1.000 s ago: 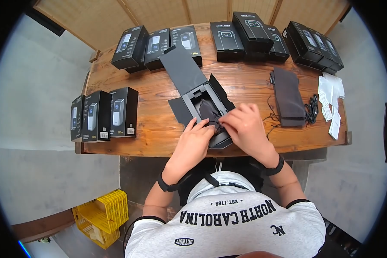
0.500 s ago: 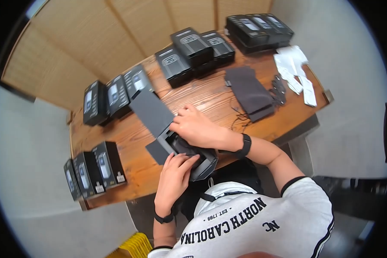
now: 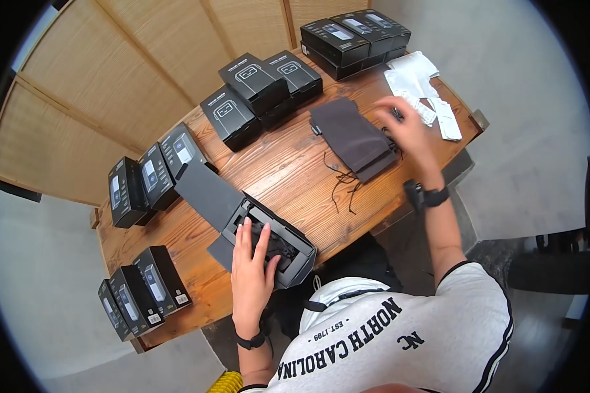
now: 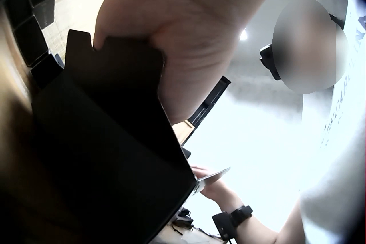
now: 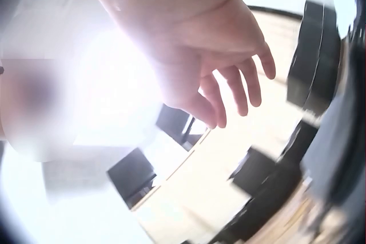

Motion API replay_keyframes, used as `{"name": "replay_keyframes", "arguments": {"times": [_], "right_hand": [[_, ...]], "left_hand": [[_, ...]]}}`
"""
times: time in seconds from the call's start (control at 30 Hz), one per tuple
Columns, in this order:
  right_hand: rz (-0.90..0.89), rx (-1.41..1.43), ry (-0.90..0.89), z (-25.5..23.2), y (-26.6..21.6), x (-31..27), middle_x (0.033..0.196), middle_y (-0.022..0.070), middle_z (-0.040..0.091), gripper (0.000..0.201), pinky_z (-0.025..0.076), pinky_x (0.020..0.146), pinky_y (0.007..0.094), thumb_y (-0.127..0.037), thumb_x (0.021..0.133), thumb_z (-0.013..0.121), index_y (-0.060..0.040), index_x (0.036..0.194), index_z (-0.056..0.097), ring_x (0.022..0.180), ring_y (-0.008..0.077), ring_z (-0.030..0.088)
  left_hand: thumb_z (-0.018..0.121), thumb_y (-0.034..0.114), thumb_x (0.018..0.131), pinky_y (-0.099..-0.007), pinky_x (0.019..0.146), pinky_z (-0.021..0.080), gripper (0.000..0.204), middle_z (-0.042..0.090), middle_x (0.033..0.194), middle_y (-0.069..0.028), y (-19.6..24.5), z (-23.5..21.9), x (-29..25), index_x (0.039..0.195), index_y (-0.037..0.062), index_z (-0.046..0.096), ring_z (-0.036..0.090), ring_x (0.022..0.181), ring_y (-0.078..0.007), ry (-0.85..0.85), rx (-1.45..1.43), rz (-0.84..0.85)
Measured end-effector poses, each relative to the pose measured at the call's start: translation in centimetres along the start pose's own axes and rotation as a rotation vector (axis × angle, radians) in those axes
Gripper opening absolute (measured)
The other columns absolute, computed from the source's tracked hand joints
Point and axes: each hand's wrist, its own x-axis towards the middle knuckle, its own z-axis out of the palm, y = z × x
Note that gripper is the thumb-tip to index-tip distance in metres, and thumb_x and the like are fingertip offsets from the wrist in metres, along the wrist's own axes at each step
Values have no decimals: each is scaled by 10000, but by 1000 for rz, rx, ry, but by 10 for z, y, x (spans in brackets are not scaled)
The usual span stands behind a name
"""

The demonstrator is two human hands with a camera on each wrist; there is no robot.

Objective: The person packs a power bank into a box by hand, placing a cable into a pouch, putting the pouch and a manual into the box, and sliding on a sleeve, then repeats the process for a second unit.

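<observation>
From where I stand, at the left end of the wooden table (image 3: 295,196), three printed black boxes (image 3: 144,295) stand in a row by the near corner. Just beyond them, another row of boxes (image 3: 154,173) with the same sort of picture sits close to the open lid (image 3: 210,196) of an open black box (image 3: 301,267). That box lies near the table's front edge, a side flap spread out to its left. The person's left hand (image 3: 249,278) reaches over it, fingers extended and resting at its opening rather than wrapped round anything. A dark item (image 3: 280,247) lies in the box, partly behind those fingers; I can't make out its shape.

Farther back, black boxes with a smiling face (image 3: 259,82) are piled together. Then a double layer of boxes (image 3: 357,39) fills the far corner. Nearer, dark grey pouches (image 3: 351,137) lie flat, thin cords trailing from them onto the wood. Over their right edge hangs the right hand (image 3: 410,134), blurred, its fingers loosely bent and spread, apparently grasping nothing. Just past it, at the right end, white papers (image 3: 413,69) lie scattered.
</observation>
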Motion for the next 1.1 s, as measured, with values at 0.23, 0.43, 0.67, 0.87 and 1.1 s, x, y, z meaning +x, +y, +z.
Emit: {"name": "replay_keyframes", "arguments": {"times": [0.23, 0.43, 0.67, 0.87, 1.1], "right_hand": [[318, -788, 288, -137, 187, 12, 1195, 221, 674, 504, 511, 970, 460, -344, 800, 777, -41, 1193, 690, 1114, 390, 642], [609, -933, 127, -156, 197, 11, 1161, 204, 721, 664, 551, 924, 423, -431, 711, 829, -11, 1205, 683, 1063, 341, 701], [716, -827, 178, -163, 185, 15, 1049, 143, 747, 460, 555, 830, 422, -384, 729, 857, -88, 1040, 690, 995, 311, 714], [639, -419, 256, -188, 212, 22, 910, 95, 738, 347, 541, 759, 330, -288, 800, 825, -27, 998, 709, 827, 173, 696], [494, -14, 62, -149, 142, 51, 856, 22, 698, 216, 480, 715, 302, -238, 885, 765, -29, 923, 724, 798, 111, 624]], "left_hand": [[619, 128, 969, -516, 1196, 296, 479, 469, 1540, -122, -13, 7, -4, 1444, 137, 556, 395, 1444, -364, -127, 181, 120], [631, 89, 944, -530, 1204, 282, 479, 569, 1444, -126, -15, 5, 0, 1419, 124, 579, 453, 1404, -354, -134, 118, 128], [569, -78, 849, -535, 1212, 272, 580, 647, 1339, -102, -16, 1, 5, 1391, 124, 602, 520, 1353, -326, -155, -4, 172], [568, -92, 835, -533, 1209, 278, 593, 673, 1273, -107, -16, 1, 7, 1380, 135, 614, 537, 1334, -325, -161, -7, 180], [681, 132, 936, -528, 1190, 303, 455, 688, 1232, -106, -14, 5, 6, 1385, 134, 608, 560, 1301, -320, -110, -8, 174]]}}
